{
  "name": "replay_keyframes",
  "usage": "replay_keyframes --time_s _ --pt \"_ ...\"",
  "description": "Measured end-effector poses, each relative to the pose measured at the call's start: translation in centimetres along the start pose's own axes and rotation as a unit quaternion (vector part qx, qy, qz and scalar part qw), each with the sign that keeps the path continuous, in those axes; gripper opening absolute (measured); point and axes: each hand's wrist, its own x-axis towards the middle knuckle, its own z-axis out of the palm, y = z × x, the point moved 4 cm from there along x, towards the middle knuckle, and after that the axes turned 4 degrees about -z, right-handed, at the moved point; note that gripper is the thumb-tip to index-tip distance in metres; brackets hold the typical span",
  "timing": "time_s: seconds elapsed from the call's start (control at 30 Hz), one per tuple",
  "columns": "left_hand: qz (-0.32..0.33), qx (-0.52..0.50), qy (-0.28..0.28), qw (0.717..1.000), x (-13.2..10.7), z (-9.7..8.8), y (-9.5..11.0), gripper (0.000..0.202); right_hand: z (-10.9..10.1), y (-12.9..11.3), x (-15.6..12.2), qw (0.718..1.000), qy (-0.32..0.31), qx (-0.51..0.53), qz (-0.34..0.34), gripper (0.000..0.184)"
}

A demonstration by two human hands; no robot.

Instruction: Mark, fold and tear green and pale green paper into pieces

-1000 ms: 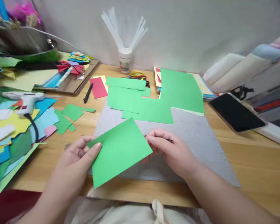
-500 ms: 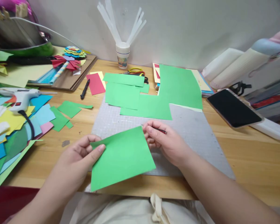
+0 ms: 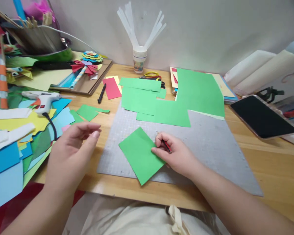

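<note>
A square sheet of green paper [image 3: 139, 156] is tilted cornerwise over the front of the grey cutting mat [image 3: 205, 156]. My right hand [image 3: 173, 150] pinches its right corner, thumb on top, and also grips a slim red-and-black pencil [image 3: 167, 146] with the tip pointing up and away. To the left of the sheet, my left hand [image 3: 73, 147] is raised with fingers parted and nothing in them. Beyond both hands, several cut green paper pieces [image 3: 139, 99] overlap on the mat's far part.
A white glue gun [image 3: 45, 101] lies among coloured paper scraps at left. Behind are a black pen [image 3: 102, 93], red paper [image 3: 112, 88], scissors [image 3: 152, 75] and a paper cup [image 3: 139, 60] of white strips. A phone [image 3: 263, 116] is propped at right.
My left hand has let go of the green sheet and moved left. The sheet has turned cornerwise, now held by my right hand alone with the pencil. The view has shifted left.
</note>
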Motion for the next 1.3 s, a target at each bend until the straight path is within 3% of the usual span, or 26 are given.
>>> replay_keyframes --time_s 0.1,0.2,0.27,0.43,0.67,0.8,0.9,1.03,1.17,1.23,1.3 --pt "0.051 0.086 -0.023 0.995 -2.1 -0.9 -2.1 0.017 0.0 -0.6 0.4 0.999 -0.024 -0.025 -0.01 0.015" --pt "0.213 0.152 -0.065 0.963 -4.6 -0.9 -2.8 0.018 0.0 -1.8 1.1 0.996 -0.063 -0.061 -0.03 0.015" --pt "0.294 0.195 -0.056 0.934 -6.0 -1.0 -3.1 0.025 0.3 -2.6 1.9 0.992 -0.086 -0.083 -0.045 0.014" --pt "0.343 0.241 -0.013 0.908 -7.8 -1.7 -4.9 0.036 1.7 -3.7 3.6 0.976 -0.125 -0.16 -0.083 0.013" --pt "0.289 0.25 -0.01 0.924 -9.2 -1.7 -7.8 0.053 3.5 -3.5 4.5 0.963 -0.153 -0.202 -0.095 0.015" --pt "0.335 0.268 0.022 0.903 -9.3 -1.5 -7.3 0.042 3.8 -3.2 4.4 0.956 -0.157 -0.229 -0.097 0.015" --pt "0.29 0.254 0.05 0.921 -9.0 -1.4 -7.2 0.031 3.8 -3.0 4.3 0.955 -0.153 -0.233 -0.1 0.014" --pt "0.272 0.259 0.045 0.925 -9.4 -0.7 -7.3 0.031 3.6 -3.0 4.2 0.956 -0.142 -0.228 -0.115 0.015" --pt "0.206 0.249 0.074 0.943 -9.9 -0.5 -7.6 0.031 3.4 -3.0 4.3 0.956 -0.129 -0.229 -0.133 0.015" --pt "0.189 0.245 0.063 0.949 -10.2 -0.6 -7.5 0.034 3.3 -3.1 4.3 0.954 -0.126 -0.233 -0.138 0.015" --pt "0.144 0.222 0.014 0.964 -10.4 -0.9 -7.6 0.037 3.4 -3.1 4.4 0.953 -0.127 -0.237 -0.138 0.015"
